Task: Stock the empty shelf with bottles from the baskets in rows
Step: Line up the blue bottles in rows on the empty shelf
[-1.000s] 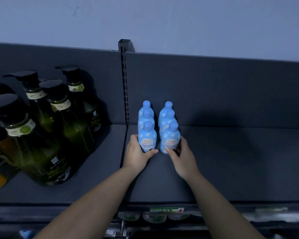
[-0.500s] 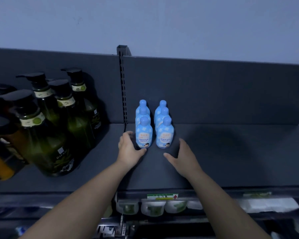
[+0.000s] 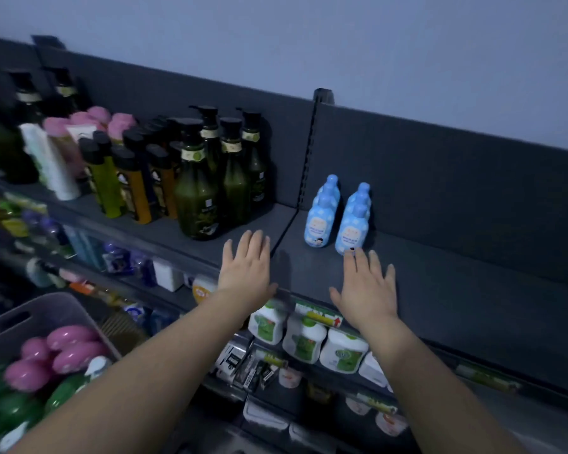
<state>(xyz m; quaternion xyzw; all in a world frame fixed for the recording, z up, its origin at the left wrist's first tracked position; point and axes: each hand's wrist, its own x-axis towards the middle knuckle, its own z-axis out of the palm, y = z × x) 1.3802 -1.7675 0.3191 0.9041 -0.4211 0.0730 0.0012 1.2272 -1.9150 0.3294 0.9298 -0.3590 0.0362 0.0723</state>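
Observation:
Two short rows of small blue bottles (image 3: pixel 336 217) stand near the left end of the dark shelf (image 3: pixel 456 290), close to its back panel. My left hand (image 3: pixel 246 273) hovers flat over the shelf's front edge, fingers straight and spread, holding nothing. My right hand (image 3: pixel 369 290) is flat too, its fingertips just in front of the nearest blue bottle, empty. At lower left a grey basket (image 3: pixel 43 314) holds pink bottles (image 3: pixel 59 352) and green bottles (image 3: pixel 17 404).
Dark green pump bottles (image 3: pixel 210 178) and yellow and orange bottles (image 3: pixel 125 181) fill the shelf section to the left, past an upright divider (image 3: pixel 309 149). White bottles with green labels (image 3: pixel 309 339) stand on the shelf below. The dark shelf is bare right of the blue bottles.
Both hands let go of the front blue bottles and drew back to the shelf's front edge with fingers straightened. The view swung left and down, bringing the basket into sight.

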